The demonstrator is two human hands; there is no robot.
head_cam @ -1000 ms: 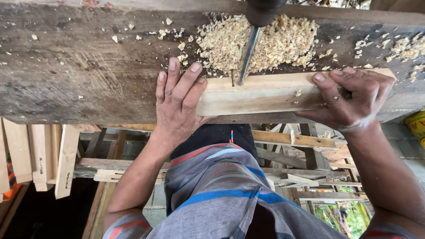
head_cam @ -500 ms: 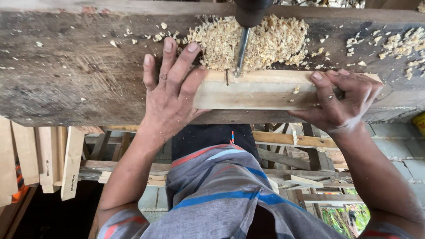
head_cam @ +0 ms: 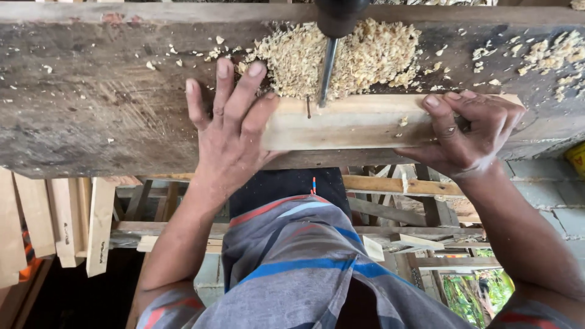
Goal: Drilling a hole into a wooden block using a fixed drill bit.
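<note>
A pale wooden block [head_cam: 353, 125] lies on a weathered grey workbench plank [head_cam: 97, 109]. My left hand [head_cam: 228, 131] presses flat on the block's left end, fingers spread over the plank. My right hand [head_cam: 472, 131] grips the block's right end, fingers curled over its top. A metal drill bit [head_cam: 327, 73] comes down from a dark chuck [head_cam: 338, 15] and meets the block's far edge near a dark mark. A heap of wood shavings [head_cam: 347, 55] lies behind the block.
Loose shavings [head_cam: 548, 58] are scattered at the plank's right. Below the bench, pale wooden slats [head_cam: 67, 225] stand at the left and wooden frames [head_cam: 396, 231] lie to the right. A yellow object [head_cam: 576, 159] shows at the right edge.
The view has shifted slightly. My left hand has slid a little leftward and spread its fingers more. The drill bit stays at the block's far edge and both hands keep holding the block.
</note>
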